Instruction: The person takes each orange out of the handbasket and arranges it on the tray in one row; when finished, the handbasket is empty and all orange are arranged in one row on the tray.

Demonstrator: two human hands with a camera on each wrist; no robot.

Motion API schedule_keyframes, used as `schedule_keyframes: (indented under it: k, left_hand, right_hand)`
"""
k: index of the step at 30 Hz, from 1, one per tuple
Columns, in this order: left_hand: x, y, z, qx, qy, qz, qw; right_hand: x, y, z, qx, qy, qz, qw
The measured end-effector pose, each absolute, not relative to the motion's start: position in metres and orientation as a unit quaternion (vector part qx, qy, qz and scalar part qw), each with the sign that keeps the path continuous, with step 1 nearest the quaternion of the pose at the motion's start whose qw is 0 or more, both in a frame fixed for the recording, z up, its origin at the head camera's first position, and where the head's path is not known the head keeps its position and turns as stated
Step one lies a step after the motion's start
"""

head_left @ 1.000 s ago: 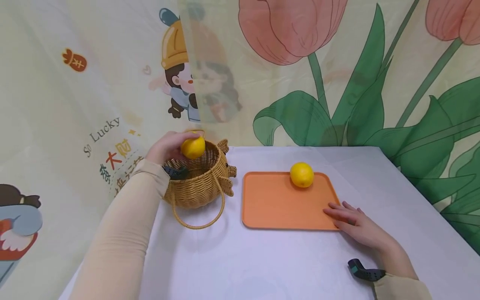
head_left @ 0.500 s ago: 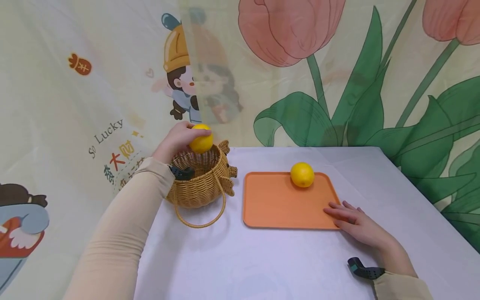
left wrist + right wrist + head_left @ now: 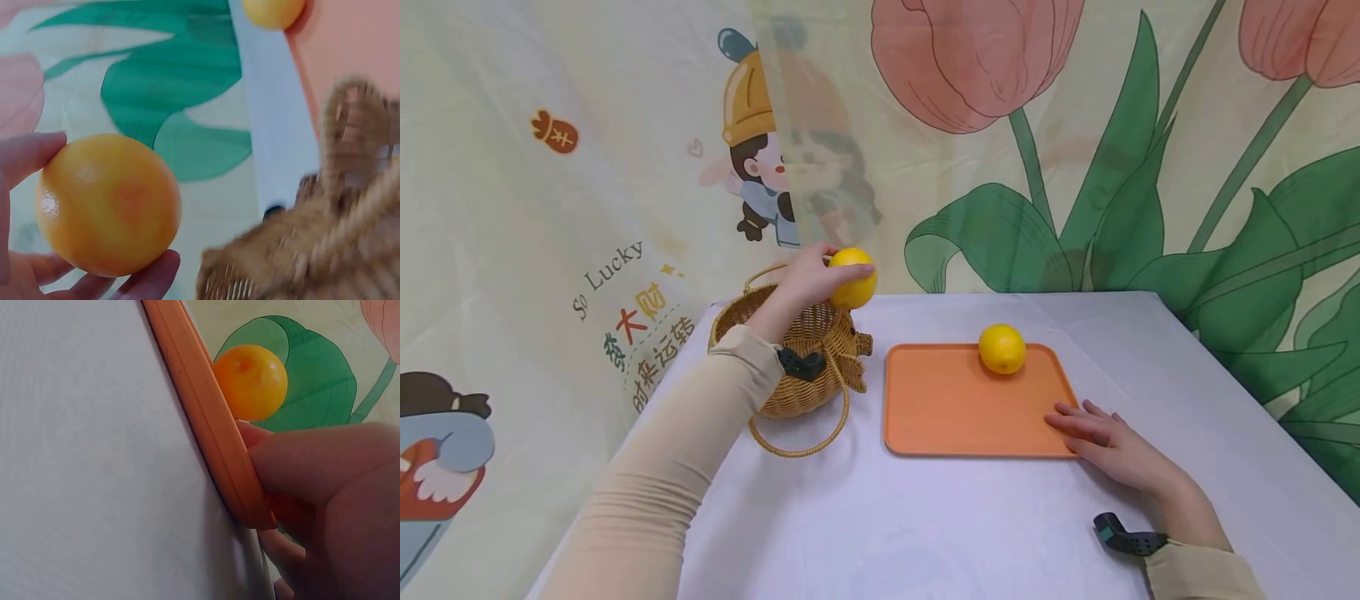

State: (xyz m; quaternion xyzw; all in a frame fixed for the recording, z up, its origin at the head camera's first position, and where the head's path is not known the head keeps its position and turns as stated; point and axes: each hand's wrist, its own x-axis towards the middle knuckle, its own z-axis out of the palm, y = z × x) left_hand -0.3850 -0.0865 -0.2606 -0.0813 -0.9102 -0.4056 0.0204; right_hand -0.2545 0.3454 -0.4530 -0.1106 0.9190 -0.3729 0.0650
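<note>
Since the earlier frame the left hand (image 3: 805,279) has carried its lemon (image 3: 852,278) up and rightward, from over the mouth of the wicker basket (image 3: 790,367) to just past the basket's far right rim, above the counter (image 3: 925,517). Its fingers and thumb curl round the fruit, as the left wrist view shows (the basket below is blurred there). A second lemon (image 3: 1002,348) rests at the far edge of the orange tray (image 3: 955,408), well apart from the held one. At the tray's near right corner the right hand (image 3: 1112,450) lies flat, fingers straight, fingertips touching the rim and holding nothing; it has not shifted. Behind the counter hangs a printed cloth backdrop (image 3: 1075,167) with tulips and cartoon figures.
</note>
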Motion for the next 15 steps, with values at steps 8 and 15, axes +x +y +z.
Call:
schedule_keyframes:
  k: [8,15]
  left_hand:
    - [-0.382,-0.054,-0.280,-0.123,-0.896,-0.427,0.014]
    - [-0.378,-0.030,-0.294,-0.133,-0.897,-0.421,0.000]
  right_hand:
    - [-0.254,0.344,-0.453,-0.108,0.918,-0.375,0.068]
    - [-0.255,0.345,-0.453,-0.108,0.918,-0.376,0.065]
